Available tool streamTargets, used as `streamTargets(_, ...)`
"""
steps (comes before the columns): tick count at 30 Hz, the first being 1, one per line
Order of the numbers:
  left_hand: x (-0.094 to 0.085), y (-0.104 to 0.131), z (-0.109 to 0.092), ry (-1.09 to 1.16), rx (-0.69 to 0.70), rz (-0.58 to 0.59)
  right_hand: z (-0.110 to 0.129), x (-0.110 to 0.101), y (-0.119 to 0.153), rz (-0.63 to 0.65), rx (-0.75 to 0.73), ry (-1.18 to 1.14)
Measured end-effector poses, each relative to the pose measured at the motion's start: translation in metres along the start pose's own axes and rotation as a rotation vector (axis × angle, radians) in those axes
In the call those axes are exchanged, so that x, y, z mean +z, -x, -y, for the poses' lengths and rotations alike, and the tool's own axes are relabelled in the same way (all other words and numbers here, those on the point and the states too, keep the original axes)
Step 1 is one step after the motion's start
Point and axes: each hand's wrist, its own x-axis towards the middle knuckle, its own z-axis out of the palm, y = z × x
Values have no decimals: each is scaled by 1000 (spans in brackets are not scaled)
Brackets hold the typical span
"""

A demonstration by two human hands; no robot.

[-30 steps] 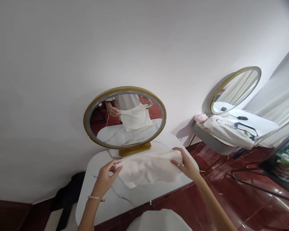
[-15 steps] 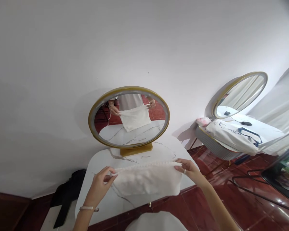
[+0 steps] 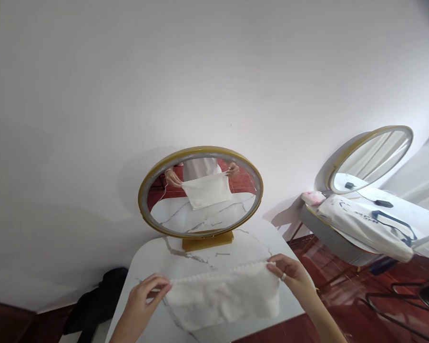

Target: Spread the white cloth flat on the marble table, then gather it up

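Note:
A white cloth (image 3: 223, 296) with a scalloped top edge hangs stretched between my two hands, over the front part of a white marbled table (image 3: 146, 262). My left hand (image 3: 148, 297) pinches its upper left corner between thumb and fingers. At the upper right corner, my right hand (image 3: 289, 274), with a ring on one finger, grips the edge the same way. Behind the cloth stands a round gold-framed mirror (image 3: 202, 195) on a gold base (image 3: 207, 241). It reflects the cloth and both hands.
To the right, a second table (image 3: 338, 236) bears a white bag (image 3: 364, 226), a pink and white packet (image 3: 312, 197), a black adapter (image 3: 383, 203) and another round mirror (image 3: 373, 159). A black item (image 3: 100, 297) lies at the lower left. A metal-legged chair (image 3: 396, 302) stands lower right.
The view has tilted up slightly, so the mirrors and tables sit lower in the picture. Both hands still hold the cloth, which hangs a little more spread downward.

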Motion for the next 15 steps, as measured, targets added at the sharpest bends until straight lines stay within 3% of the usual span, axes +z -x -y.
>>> streamTargets(5, 9, -15, 34, 80, -49, 66, -15, 6, -20, -18, 54, -2)
streamTargets(7, 12, -30, 36, 71, -42, 63, -15, 7, -38, -15, 46, 41)
streamTargets(9, 10, -49, 24, 27, 4, 34, -8, 6, -59, -80, -7, 60)
streamTargets(12, -2, -79, -14, -59, 161, -54, 15, -2, -83, -224, -129, 11)
streamTargets(15, -16, -92, -55, -120, 291, -144, 45, -22, -83, -342, -267, -60)
